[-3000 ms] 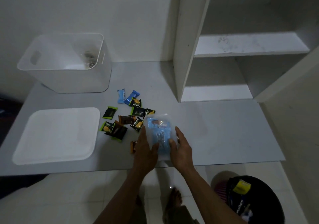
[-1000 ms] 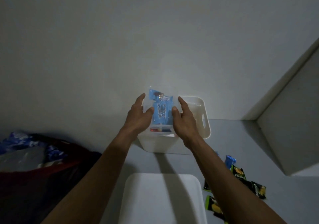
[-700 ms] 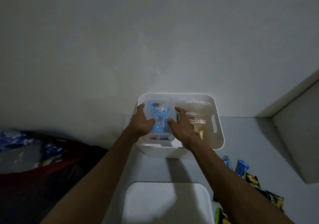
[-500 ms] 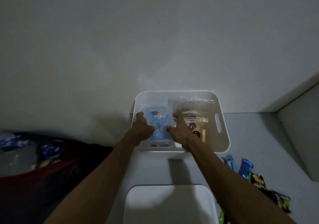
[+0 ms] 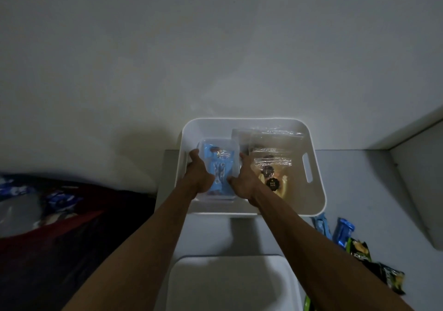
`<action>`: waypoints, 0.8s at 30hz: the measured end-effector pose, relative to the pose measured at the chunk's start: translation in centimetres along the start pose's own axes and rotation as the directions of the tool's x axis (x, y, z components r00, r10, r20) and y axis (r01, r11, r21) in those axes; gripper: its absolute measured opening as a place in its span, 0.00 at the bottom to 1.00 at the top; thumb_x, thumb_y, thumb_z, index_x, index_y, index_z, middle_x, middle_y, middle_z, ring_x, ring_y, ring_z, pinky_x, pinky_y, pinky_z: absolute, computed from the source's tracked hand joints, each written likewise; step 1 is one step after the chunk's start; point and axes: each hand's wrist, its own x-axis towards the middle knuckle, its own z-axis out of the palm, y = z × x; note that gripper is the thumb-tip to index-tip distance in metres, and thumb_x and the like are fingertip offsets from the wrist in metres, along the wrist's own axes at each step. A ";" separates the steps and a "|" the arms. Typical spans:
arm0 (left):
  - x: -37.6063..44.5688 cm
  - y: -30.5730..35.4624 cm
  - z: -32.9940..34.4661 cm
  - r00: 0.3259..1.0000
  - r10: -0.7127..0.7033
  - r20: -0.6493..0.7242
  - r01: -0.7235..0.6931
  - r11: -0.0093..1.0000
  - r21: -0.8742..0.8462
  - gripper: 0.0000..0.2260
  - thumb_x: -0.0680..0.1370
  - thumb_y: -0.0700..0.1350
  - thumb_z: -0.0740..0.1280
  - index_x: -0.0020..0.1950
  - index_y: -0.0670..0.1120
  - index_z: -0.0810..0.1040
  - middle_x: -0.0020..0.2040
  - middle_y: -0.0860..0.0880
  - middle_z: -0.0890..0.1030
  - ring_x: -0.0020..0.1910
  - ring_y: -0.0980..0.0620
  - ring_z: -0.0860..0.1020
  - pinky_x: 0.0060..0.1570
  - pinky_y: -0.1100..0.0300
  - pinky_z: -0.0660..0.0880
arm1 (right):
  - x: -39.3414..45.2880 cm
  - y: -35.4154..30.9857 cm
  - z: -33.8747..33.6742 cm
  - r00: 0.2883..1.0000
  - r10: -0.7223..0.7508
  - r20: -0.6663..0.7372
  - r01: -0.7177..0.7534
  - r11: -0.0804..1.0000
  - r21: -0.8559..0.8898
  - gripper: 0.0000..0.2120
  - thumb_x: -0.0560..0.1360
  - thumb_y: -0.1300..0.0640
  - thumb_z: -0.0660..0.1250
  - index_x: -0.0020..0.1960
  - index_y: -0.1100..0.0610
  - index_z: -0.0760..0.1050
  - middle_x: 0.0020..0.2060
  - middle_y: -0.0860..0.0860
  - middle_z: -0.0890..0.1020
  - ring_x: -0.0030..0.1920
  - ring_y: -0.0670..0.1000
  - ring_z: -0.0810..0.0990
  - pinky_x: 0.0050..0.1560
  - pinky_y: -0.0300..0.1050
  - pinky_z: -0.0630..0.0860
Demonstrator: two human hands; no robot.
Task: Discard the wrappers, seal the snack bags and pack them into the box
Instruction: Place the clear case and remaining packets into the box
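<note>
A white plastic box point(image 5: 314, 205) with handle slots stands against the wall. Inside its left half I hold a clear snack bag of blue-wrapped snacks point(image 5: 219, 167), flat, between both hands. My left hand point(image 5: 197, 174) grips its left edge and my right hand point(image 5: 243, 179) grips its right edge. In the right half of the box lie other clear sealed bags point(image 5: 271, 167) with brown and yellow snacks. Loose blue wrappers point(image 5: 344, 231) and green-black wrappers point(image 5: 359, 250) lie on the table to the right.
A white lid point(image 5: 230, 284) lies on the grey table just in front of the box. A dark red bag with blue packets point(image 5: 55, 205) sits low at the left. A white shelf side point(image 5: 422, 186) rises at the right.
I carried the blue snack bag from the table over to the box and lowered it down into the box's left half; the view turned left to follow.
</note>
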 end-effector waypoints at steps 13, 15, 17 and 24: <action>-5.3 0.9 -0.6 0.936 0.270 -0.224 -0.234 0.957 0.174 0.30 0.78 0.37 0.67 0.77 0.41 0.58 0.75 0.42 0.66 0.74 0.44 0.63 0.67 0.61 0.60 | -2.1 -0.9 -0.6 0.990 -0.133 -0.052 0.125 0.983 -0.133 0.31 0.72 0.56 0.70 0.72 0.54 0.62 0.62 0.49 0.75 0.62 0.53 0.75 0.64 0.57 0.75; -7.5 1.4 -1.3 0.919 0.310 -0.245 -0.271 0.945 0.182 0.31 0.78 0.41 0.68 0.77 0.41 0.58 0.76 0.42 0.64 0.74 0.44 0.63 0.70 0.60 0.58 | -4.2 -1.6 -1.1 0.980 -0.159 -0.120 0.141 0.979 -0.144 0.31 0.75 0.57 0.68 0.75 0.53 0.60 0.69 0.52 0.72 0.67 0.55 0.72 0.67 0.57 0.72; -9.7 1.9 -1.7 0.901 0.331 -0.279 -0.298 0.942 0.156 0.29 0.78 0.43 0.69 0.76 0.43 0.62 0.73 0.42 0.68 0.71 0.44 0.68 0.68 0.57 0.63 | -7.2 -2.3 -2.0 0.959 -0.195 -0.207 0.169 0.976 -0.139 0.30 0.76 0.55 0.68 0.75 0.52 0.61 0.69 0.53 0.73 0.67 0.56 0.74 0.66 0.57 0.73; -18.6 0.9 2.4 0.767 0.478 -0.427 -0.533 0.846 -0.011 0.17 0.75 0.42 0.71 0.63 0.43 0.77 0.60 0.46 0.80 0.57 0.50 0.79 0.58 0.58 0.74 | -20.3 1.7 -7.0 0.862 -0.249 -0.442 0.257 0.965 -0.042 0.21 0.76 0.53 0.70 0.68 0.48 0.71 0.54 0.50 0.82 0.51 0.48 0.83 0.50 0.46 0.81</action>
